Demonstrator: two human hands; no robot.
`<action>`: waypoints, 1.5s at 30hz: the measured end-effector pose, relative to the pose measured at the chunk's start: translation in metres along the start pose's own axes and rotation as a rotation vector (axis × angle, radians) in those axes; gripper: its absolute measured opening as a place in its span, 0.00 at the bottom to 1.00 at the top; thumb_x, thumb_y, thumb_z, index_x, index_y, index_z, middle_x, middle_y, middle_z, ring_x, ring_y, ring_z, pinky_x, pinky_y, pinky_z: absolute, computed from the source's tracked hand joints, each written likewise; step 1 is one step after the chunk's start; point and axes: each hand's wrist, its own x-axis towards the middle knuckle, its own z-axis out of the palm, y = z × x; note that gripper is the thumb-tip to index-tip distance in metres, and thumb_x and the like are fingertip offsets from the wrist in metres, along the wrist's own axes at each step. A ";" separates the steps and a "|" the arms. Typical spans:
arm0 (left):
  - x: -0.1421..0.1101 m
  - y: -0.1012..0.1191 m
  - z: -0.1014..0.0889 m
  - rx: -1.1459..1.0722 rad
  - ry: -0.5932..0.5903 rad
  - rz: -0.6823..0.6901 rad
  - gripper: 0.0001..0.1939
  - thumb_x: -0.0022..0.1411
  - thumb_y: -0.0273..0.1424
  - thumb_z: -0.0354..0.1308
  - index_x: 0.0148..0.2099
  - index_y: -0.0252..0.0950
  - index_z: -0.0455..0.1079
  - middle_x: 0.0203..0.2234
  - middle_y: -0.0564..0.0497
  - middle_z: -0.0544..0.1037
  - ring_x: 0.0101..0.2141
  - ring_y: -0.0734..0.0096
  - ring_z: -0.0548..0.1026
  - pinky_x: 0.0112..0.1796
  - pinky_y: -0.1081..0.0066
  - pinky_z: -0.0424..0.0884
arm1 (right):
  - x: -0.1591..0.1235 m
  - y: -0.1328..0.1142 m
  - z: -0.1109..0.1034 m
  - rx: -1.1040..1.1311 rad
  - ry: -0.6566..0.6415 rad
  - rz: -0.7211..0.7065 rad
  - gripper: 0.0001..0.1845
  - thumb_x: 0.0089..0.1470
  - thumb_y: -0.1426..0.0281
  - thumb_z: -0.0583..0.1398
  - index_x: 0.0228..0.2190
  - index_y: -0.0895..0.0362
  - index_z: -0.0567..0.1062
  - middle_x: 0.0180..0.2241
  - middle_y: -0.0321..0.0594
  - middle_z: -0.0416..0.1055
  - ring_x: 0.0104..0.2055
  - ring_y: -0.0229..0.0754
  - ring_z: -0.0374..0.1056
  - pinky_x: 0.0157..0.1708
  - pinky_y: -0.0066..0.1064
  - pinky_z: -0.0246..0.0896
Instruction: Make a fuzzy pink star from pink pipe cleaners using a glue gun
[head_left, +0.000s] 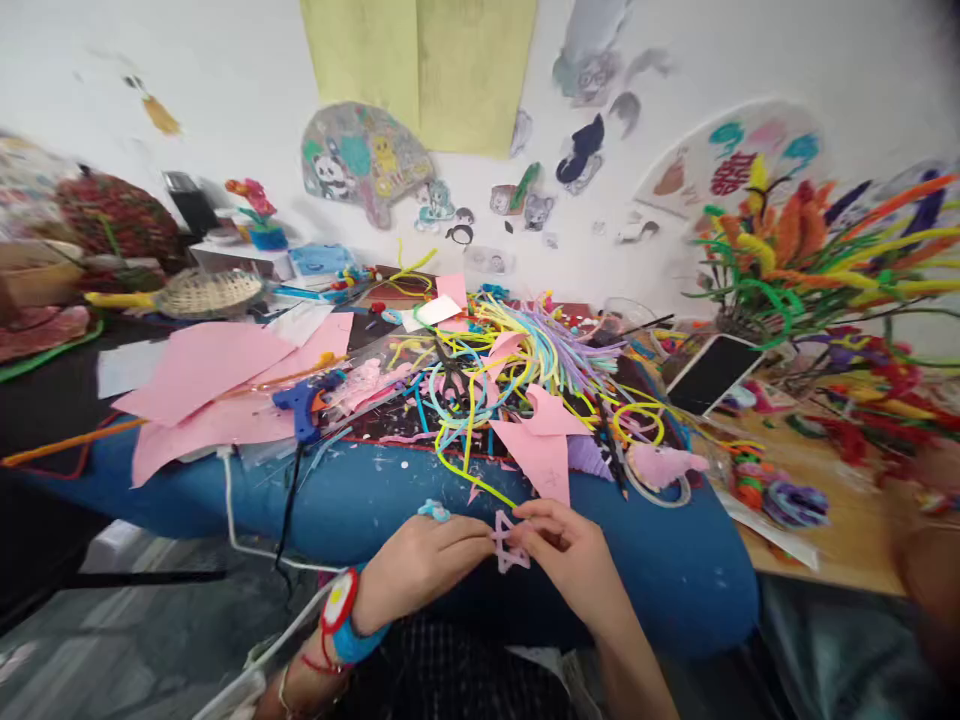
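Between my two hands, just in front of the table edge, is a small pink star (511,556) bent from what looks like a pipe cleaner. My left hand (431,560) pinches its left side; a blue ring and a blue wristband with a red and white flower are on this arm. My right hand (566,555) has thumb and forefinger closed on the star's right side. A yellow-green pipe cleaner (480,482) runs from the pile to the right fingertips; whether they grip it I cannot tell. Pink paper pieces (544,455) lie just beyond.
A bundle of pastel pipe cleaners (559,345) spreads over the table, with pink sheets (217,365) and a blue glue gun (304,408) at left. At right are a phone (714,373) and a colourful pipe-cleaner bouquet (810,250). White cables (232,510) hang off the front edge.
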 end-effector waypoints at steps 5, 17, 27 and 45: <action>-0.006 -0.004 0.000 0.011 -0.028 0.114 0.13 0.67 0.19 0.47 0.51 0.28 0.67 0.41 0.42 0.81 0.41 0.65 0.80 0.36 0.71 0.77 | -0.002 0.003 0.000 0.061 -0.022 0.035 0.08 0.48 0.67 0.65 0.32 0.56 0.75 0.24 0.36 0.79 0.28 0.39 0.75 0.29 0.26 0.68; 0.001 -0.005 -0.009 -0.306 -0.014 -0.054 0.15 0.64 0.28 0.58 0.53 0.35 0.67 0.36 0.44 0.81 0.37 0.64 0.81 0.39 0.70 0.76 | -0.003 -0.001 -0.001 0.064 -0.101 0.049 0.09 0.50 0.68 0.64 0.34 0.56 0.73 0.27 0.36 0.80 0.29 0.39 0.76 0.31 0.26 0.66; 0.017 0.004 0.016 -1.353 -0.014 -0.929 0.14 0.52 0.36 0.68 0.32 0.30 0.72 0.23 0.47 0.81 0.25 0.68 0.80 0.31 0.71 0.77 | 0.001 -0.011 0.003 -0.060 -0.070 -0.081 0.07 0.48 0.68 0.66 0.23 0.56 0.73 0.22 0.33 0.71 0.25 0.35 0.67 0.27 0.24 0.62; 0.011 0.012 0.026 -1.321 0.270 -1.017 0.14 0.48 0.36 0.71 0.30 0.29 0.78 0.23 0.46 0.83 0.24 0.68 0.80 0.30 0.73 0.77 | -0.009 0.006 0.003 0.124 0.015 0.020 0.08 0.46 0.65 0.68 0.26 0.57 0.78 0.25 0.38 0.78 0.28 0.40 0.74 0.31 0.27 0.71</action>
